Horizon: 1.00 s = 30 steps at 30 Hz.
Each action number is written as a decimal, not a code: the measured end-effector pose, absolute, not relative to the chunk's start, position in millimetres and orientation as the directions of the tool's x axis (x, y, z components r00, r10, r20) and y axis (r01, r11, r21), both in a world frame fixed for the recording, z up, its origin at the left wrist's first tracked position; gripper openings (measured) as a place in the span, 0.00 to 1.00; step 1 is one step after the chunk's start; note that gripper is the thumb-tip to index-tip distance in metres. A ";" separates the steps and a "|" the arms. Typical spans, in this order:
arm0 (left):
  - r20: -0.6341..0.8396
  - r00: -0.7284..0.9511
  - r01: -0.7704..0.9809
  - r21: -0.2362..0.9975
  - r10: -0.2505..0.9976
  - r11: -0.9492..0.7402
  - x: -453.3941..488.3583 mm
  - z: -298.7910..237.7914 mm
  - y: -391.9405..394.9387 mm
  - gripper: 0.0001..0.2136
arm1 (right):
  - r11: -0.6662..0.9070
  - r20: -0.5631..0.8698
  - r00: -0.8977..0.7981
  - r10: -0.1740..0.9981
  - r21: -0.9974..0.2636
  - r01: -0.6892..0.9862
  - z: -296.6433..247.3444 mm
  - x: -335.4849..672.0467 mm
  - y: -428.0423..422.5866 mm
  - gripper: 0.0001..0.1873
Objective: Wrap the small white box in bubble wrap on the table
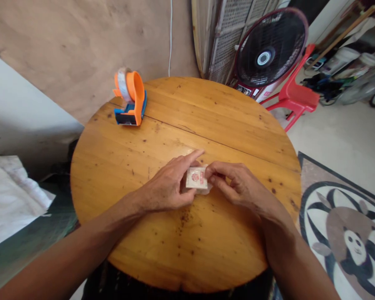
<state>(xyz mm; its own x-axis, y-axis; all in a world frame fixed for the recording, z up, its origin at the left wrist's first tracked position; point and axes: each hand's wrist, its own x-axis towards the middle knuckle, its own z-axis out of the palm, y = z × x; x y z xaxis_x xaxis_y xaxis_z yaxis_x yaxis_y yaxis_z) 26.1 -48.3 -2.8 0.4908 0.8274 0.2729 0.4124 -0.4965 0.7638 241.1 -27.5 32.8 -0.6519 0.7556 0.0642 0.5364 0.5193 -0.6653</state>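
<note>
A small whitish box (pixel 196 178) with red print on its top is just above the round wooden table, between my hands. Something clear and thin, like plastic wrap, shows along its lower right edge. My left hand (pixel 171 181) grips the box from the left, thumb at the near side and fingers at the far side, the index finger stretched out past it. At the right edge, my right hand (pixel 229 179) pinches with thumb and index finger. Whether that pinch is on the box itself or on the clear wrap, I cannot tell.
An orange and blue tape dispenser (pixel 134 100) with a roll of tape stands at the table's (pixel 187 104) far left. Beyond the far right edge are a fan (pixel 268 54) and a red plastic chair (pixel 296 93). A panda-patterned mat (pixel 340 212) lies at right; white sheeting (pixel 12 200) at left.
</note>
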 end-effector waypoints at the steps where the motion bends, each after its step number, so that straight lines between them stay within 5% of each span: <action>1: 0.269 0.489 0.420 0.761 0.830 -0.495 26.1 -2.7 -48.5 0.40 | 0.501 0.068 -0.627 0.776 -0.670 0.547 34.4 241.1 -27.6 0.08; 9: 0.363 0.436 0.508 0.656 0.823 -0.558 32.6 -7.2 -53.7 0.41 | 0.410 0.075 -0.517 0.853 -0.709 0.574 39.1 237.6 -34.2 0.05; 19: 0.426 0.343 0.620 0.567 0.837 -0.543 49.9 -10.6 -62.8 0.39 | 0.581 0.209 -0.546 0.812 -0.386 0.716 34.3 228.1 -47.8 0.07; 30: 0.412 0.309 0.724 0.483 0.857 -0.493 57.7 -4.9 -67.6 0.38 | 0.548 0.281 -0.498 0.820 -0.136 0.826 31.6 214.1 -55.5 0.11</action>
